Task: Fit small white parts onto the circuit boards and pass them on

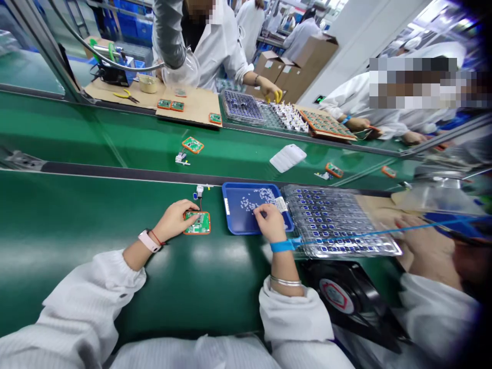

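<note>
My left hand (pixel 176 221) rests at the left side of a green circuit board (pixel 202 223) with an orange rim, thumb over its face and fingers curled at its top edge. A dark lead runs from the board up to a white connector piece (pixel 199 190), with a small blue-faced part (pixel 195 197) beside it. Over the blue tray (pixel 235 228), my right hand (pixel 270 221) has its thumb and index finger pinched together; whatever is between the fingertips is too small to make out. Many tiny clear-white pieces (pixel 265 193) lie scattered in that tray.
Right of the tray sits a clear plastic blister tray (pixel 378 248) of blue-faced parts, with a black fan (pixel 346 294) below. A co-worker's hand (pixel 426 243) is at the right. Beyond, a green belt (pixel 238 154) carries boards and a white tray (pixel 288 158); more co-workers sit opposite.
</note>
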`<state>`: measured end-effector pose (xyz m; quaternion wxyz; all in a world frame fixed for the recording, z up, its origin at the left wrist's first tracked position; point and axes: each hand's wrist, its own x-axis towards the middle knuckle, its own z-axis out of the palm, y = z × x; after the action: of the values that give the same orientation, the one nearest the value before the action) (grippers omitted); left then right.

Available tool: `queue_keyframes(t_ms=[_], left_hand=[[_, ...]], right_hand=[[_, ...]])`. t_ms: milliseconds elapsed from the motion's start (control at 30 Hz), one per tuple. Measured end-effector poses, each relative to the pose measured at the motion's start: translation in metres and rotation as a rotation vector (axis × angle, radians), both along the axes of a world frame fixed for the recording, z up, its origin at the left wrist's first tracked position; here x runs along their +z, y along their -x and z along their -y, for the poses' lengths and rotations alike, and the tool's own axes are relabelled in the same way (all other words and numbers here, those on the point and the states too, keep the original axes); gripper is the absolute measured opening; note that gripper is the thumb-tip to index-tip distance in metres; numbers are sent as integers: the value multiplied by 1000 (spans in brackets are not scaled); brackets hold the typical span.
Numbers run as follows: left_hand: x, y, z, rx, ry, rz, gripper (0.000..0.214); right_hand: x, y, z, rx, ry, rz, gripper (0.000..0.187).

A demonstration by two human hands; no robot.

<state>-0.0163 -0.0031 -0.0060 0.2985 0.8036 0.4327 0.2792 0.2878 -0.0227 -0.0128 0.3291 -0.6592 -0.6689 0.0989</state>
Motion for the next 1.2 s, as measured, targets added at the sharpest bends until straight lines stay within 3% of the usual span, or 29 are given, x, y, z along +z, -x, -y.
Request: queue_keyframes(t_ms=[167, 367, 467, 600, 733, 900, 1200], left_hand=[[2, -1, 0, 0, -8, -21, 19], [2, -1, 0, -16, -14, -23, 18], [2, -3, 1, 30, 18, 15, 17], [3, -6, 2, 62, 53, 83, 12], [2, -6, 3, 2, 46, 178, 11], [-1, -6, 1, -4, 48, 153, 8], [10, -13, -6, 58, 173, -28, 12]], right_hand=[[-18, -20, 1, 15, 64, 15, 14], [-13, -19, 1, 64, 91, 32, 13], [-1, 6, 3, 86, 21, 0, 14], [14, 76, 10, 277, -37, -176, 14], [10, 128, 14, 388, 8, -284, 13], [-5, 133, 9, 352, 29, -281, 12], [-12, 131, 1, 350, 170, -273, 15]])
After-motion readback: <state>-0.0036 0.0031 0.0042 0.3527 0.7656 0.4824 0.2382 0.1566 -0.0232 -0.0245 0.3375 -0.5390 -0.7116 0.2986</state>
